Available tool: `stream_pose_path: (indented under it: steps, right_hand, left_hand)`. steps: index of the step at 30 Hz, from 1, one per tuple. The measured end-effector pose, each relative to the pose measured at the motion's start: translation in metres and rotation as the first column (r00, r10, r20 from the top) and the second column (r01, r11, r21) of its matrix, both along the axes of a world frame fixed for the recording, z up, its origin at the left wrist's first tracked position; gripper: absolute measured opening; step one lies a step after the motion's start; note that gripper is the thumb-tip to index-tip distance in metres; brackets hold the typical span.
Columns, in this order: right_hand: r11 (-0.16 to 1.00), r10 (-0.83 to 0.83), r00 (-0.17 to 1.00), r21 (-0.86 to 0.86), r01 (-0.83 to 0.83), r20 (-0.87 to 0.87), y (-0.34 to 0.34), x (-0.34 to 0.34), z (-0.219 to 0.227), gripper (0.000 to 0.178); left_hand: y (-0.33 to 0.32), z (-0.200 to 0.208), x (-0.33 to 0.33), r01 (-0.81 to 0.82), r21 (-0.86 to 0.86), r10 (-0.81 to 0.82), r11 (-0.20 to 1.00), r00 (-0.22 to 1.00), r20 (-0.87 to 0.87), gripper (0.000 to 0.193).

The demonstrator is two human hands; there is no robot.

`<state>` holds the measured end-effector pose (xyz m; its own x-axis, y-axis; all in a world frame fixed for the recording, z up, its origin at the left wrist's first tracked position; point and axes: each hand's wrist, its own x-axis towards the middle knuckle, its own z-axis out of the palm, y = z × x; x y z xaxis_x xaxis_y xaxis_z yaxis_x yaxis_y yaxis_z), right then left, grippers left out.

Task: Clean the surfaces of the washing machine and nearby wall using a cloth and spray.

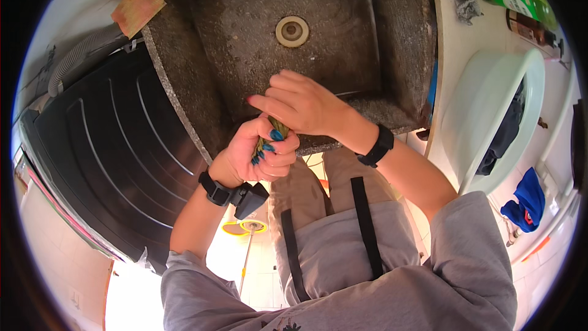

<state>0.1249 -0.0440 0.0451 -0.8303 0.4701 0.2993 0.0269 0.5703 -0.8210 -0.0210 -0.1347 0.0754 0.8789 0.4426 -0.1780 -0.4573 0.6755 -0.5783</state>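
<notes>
Bundle [279, 125]: greenish-yellow, crumpled; it is above the near side of dark sink [245, 18];
Left hand [262, 148]: fingers are clenched around the bundle;
Right hand [304, 105]: fingers are bent, close upon its upper end; whether they grip it, I cannot tell;
Tub [470, 101]: pale green, at right; dark cloth [505, 130] inside

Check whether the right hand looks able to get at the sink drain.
Probably yes: nothing shows between the right hand and the pale round drain, though that hand is at the greenish bundle in the left hand.
</notes>
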Motion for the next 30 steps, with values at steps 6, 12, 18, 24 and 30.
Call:
stream_pose_path:
  steps: [6, 12, 18, 24, 30]
  right_hand:
    - [0.983, -0.04, 0.912, 0.178, -0.037, 0.408, 0.009, 0.006, -0.005, 0.022]
    - [0.969, 0.1, 0.743, -0.236, 0.079, 0.662, -0.002, 0.001, -0.008, 0.015]
    - [-0.249, 0.522, 0.853, -0.96, 0.129, -0.021, 0.003, 0.01, -0.021, 0.013]
    - [-0.292, 0.276, 0.956, -0.94, 0.178, 0.096, -0.003, 0.01, -0.007, 0.032]
    - [0.864, -0.429, 0.896, -0.238, 0.445, 0.116, -0.045, 0.012, 0.033, 0.047]
  left_hand:
    - [0.035, 0.008, 0.0, 0.505, 0.022, -0.321, 0.863, 0.581, -0.748, 0.011]
    - [0.021, -0.023, -0.003, 0.955, -0.18, 0.594, 0.235, -0.288, -0.751, 0.021]
    - [0.024, -0.006, -0.009, 0.932, -0.355, 0.98, -0.073, 0.002, -0.198, 0.027]
    - [0.021, -0.014, -0.006, 0.941, -0.297, 0.944, 0.161, -0.235, -0.232, 0.026]
    - [0.021, -0.006, -0.025, 0.175, -0.398, -0.427, 0.901, 0.526, -0.736, 0.008]
